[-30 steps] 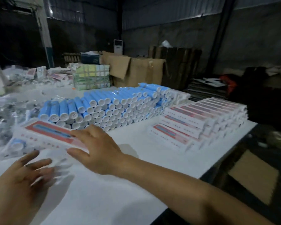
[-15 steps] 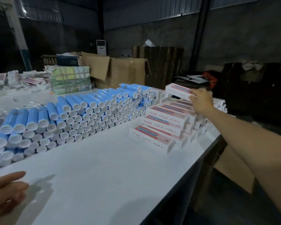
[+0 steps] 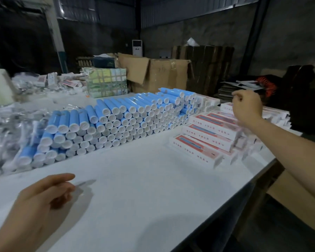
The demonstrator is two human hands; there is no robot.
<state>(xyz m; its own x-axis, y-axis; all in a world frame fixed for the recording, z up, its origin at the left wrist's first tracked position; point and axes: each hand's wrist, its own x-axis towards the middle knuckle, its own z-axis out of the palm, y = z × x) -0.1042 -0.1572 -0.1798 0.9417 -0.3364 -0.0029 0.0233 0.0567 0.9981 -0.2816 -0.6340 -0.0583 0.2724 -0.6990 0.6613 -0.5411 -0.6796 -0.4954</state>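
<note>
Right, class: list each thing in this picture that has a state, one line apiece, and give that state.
left hand: empty, fingers loosely curled, above the table.
right hand: empty, loosely curled, above the red-and-white boxes.
blue tubes: capped, lying stacked in rows.
red-and-white boxes: closed, stacked in steps.
cardboard carton: flap open.

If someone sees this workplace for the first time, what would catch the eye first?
First comes the big stack of blue tubes with white caps, lying in rows across the middle of the white table. Next is the stepped pile of red-and-white boxes at the table's right end, with the right hand hovering above it, holding nothing. The left hand hangs over the table's near left part.
</note>
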